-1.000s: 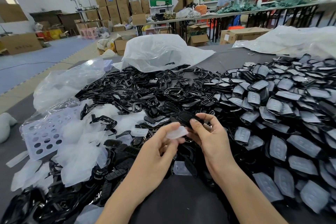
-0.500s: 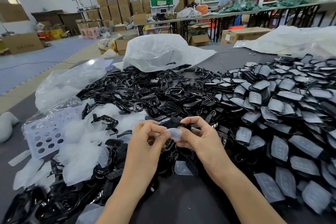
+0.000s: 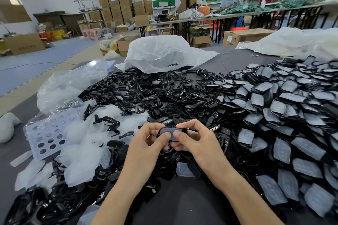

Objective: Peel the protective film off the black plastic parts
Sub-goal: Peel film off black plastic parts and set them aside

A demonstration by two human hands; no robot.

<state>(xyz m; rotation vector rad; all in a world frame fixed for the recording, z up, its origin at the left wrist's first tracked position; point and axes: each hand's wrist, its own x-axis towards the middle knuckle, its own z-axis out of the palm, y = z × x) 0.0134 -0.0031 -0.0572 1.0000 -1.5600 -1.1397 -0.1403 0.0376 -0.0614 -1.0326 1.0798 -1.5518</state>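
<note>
Both thumbs press the filmed black part point(image 3: 169, 133), left hand point(image 3: 148, 144) and right hand point(image 3: 196, 142) pinching it; smooth film there could slip unpeeled.

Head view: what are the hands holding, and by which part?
One black plastic part: the left hand pinches its left end, the right hand its right end, thumbs on its film-covered face.
</note>
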